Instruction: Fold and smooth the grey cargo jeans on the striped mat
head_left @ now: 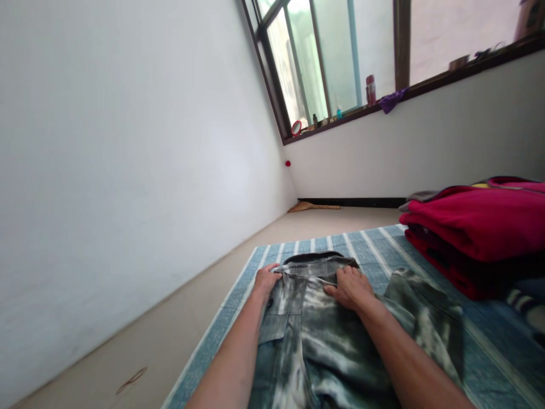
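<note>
Garment (pixel 327 335), mottled dark grey-green and off-white, lies spread on a blue mat with white stripes (pixel 374 250), directly in front of the person. Its top edge points away from the wearer and forms a band with a dark inner side. A seam runs down the body, and a flap shows at the left. A further section of the same cloth lies folded out to the right; whether it is a sleeve or a leg cannot be determined.

The left hand (pixel 267 280) is at the upper left corner, thumb and fingers close together, holding the cloth at the edge. The right hand (pixel 351 287) is on the upper right part, fingers together and bent over the cloth, thumb set apart toward the middle. It touches the garment; whether it pinches any fabric cannot be told.

To the right, a stack of folded clothes (pixel 485 221), bright red at the top, rests on the mat, apart from the right hand. Beyond the mat, a brush with a ribbed handle (pixel 313 206) lies on the pale floor (pixel 183 312) by the far wall. A thin brown loop (pixel 131 380) lies on the floor at lower left. A pink bottle (pixel 370 91) stands on the window sill beside a purple cloth (pixel 392 101).
</note>
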### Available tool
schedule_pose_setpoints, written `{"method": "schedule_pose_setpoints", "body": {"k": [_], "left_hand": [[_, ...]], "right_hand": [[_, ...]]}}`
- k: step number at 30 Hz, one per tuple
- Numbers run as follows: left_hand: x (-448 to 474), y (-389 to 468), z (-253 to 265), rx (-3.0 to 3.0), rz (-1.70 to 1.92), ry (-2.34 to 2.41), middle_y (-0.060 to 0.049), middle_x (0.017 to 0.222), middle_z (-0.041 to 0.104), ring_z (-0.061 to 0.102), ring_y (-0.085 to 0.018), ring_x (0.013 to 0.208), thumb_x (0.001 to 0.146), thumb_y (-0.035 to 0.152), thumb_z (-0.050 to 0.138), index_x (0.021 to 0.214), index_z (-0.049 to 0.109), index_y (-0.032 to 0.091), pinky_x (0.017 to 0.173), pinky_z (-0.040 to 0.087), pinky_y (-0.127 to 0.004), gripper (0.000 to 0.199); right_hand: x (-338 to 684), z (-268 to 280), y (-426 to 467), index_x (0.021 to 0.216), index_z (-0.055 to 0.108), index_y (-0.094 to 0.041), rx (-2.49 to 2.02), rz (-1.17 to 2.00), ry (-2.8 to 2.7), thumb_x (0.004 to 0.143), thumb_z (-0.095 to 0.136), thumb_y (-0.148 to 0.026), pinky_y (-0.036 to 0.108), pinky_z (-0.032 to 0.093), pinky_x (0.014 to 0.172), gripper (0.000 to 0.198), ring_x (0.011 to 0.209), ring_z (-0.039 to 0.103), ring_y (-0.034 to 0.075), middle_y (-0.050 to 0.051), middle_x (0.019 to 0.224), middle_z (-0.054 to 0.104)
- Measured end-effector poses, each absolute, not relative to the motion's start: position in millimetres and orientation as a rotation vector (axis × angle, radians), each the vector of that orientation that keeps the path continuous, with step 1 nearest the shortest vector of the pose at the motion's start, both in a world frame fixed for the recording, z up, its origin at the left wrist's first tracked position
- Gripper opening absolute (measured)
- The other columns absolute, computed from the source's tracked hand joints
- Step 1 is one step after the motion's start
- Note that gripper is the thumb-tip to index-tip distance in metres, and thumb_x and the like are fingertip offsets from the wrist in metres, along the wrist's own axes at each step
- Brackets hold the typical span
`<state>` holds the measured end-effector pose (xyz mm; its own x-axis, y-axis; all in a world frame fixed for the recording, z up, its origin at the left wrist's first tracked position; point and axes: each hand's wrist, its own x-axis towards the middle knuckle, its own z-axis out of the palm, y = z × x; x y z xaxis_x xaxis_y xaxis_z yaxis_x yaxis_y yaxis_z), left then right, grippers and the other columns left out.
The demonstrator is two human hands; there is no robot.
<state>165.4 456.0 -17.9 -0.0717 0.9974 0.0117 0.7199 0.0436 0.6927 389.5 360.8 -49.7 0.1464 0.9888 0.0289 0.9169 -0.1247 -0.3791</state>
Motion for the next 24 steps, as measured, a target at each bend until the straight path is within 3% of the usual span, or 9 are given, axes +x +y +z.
{"method": "schedule_pose_setpoints", "body": {"k": [7, 14, 18, 24], "left_hand": [[159.0, 470.3, -8.3, 1.675, 0.481, 1.762, 0.0, 0.082, 0.064, 0.061, -0.013, 0.068, 0.092, 0.035, 0.06, 0.098, 0.065, 0.013, 0.062, 0.052, -0.028, 0.023], [160.7, 485.4, -3.7, 1.679, 0.34, 1.742, -0.005, 0.101, 0.064, 0.063, -0.016, 0.083, 0.092, 0.034, 0.061, 0.106, 0.062, 0.014, 0.071, 0.056, -0.034, 0.024], [162.7, 490.8, -3.8, 1.693, 0.382, 1.748, -0.005, 0.1, 0.064, 0.064, -0.017, 0.082, 0.092, 0.034, 0.061, 0.105, 0.062, 0.014, 0.071, 0.056, -0.033, 0.024], [158.8, 491.8, -17.2, 1.709, 0.64, 1.729, 0.0, 0.081, 0.064, 0.06, -0.012, 0.067, 0.09, 0.031, 0.063, 0.095, 0.063, 0.014, 0.063, 0.052, -0.028, 0.018]], "right_hand": [[389.3, -44.8, 358.7, 0.12, 0.06, -0.007, -2.117, 0.336, -1.833, 0.088, 0.053, -0.051, 0.044, 0.035, 0.097, 0.055, 0.12, 0.047, 0.037, 0.024, 0.127, 0.055], [390.7, -41.8, 358.4, 0.119, 0.061, -0.008, -2.127, 0.358, -1.825, 0.088, 0.053, -0.052, 0.043, 0.036, 0.096, 0.055, 0.121, 0.047, 0.036, 0.023, 0.127, 0.055], [390.9, -40.9, 358.2, 0.12, 0.06, -0.006, -2.128, 0.368, -1.826, 0.087, 0.053, -0.052, 0.044, 0.036, 0.097, 0.056, 0.121, 0.047, 0.037, 0.023, 0.128, 0.054], [391.1, -38.9, 356.4, 0.12, 0.06, -0.007, -2.132, 0.364, -1.831, 0.088, 0.052, -0.052, 0.043, 0.035, 0.098, 0.056, 0.122, 0.047, 0.036, 0.023, 0.129, 0.054]]}}
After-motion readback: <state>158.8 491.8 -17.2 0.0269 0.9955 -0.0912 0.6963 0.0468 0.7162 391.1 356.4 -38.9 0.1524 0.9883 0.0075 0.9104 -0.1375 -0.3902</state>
